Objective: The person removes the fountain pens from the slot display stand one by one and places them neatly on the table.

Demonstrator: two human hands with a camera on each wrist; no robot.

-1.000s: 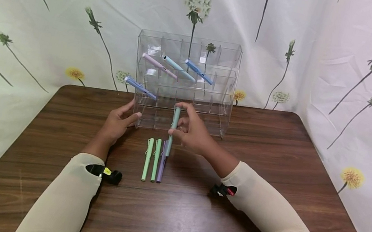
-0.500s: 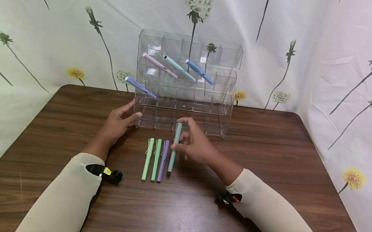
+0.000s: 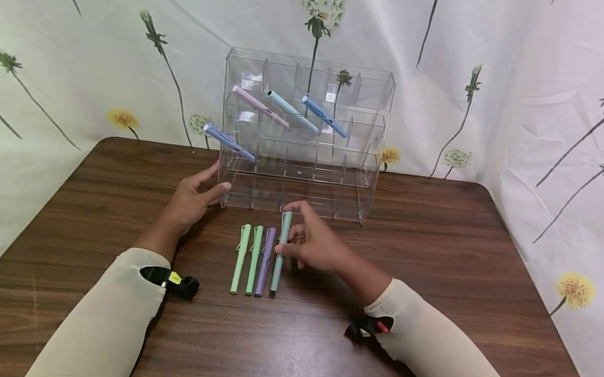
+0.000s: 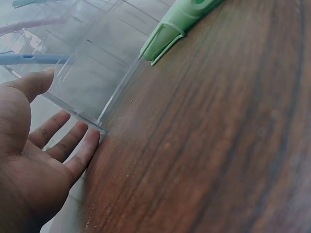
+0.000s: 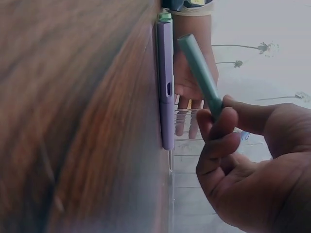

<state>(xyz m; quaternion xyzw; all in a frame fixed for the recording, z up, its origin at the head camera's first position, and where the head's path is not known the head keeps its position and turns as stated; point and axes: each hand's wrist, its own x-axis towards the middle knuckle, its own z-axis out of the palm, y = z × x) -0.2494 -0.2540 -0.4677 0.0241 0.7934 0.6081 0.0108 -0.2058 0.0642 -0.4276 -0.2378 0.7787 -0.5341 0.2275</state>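
My right hand (image 3: 316, 244) pinches a pale teal pen (image 3: 279, 265) near its clip end, thumb on one side and fingers on the other. In the right wrist view the teal pen (image 5: 200, 73) slants, its near end off the table. To its left lie a purple pen (image 3: 263, 269), a green pen (image 3: 252, 267) and a lighter green pen (image 3: 238, 265), side by side. With fingers extended, my left hand (image 3: 191, 203) rests against the lower left corner of a clear acrylic rack (image 3: 362, 192). The left wrist view shows the left hand's fingertips (image 4: 91, 141) at the rack's edge.
Three pens lean in the rack's middle tier: pink (image 3: 258, 107), light blue (image 3: 292, 111) and blue (image 3: 324, 116). A periwinkle pen (image 3: 229, 143) sits lower left, jutting past the rack's side. The wooden table (image 3: 421, 236) meets a flowered cloth (image 3: 185, 26) behind.
My right hand has brought the teal pen down and toward me, from in front of the rack and over the purple pen to a spot right of it. The left hand stays put.
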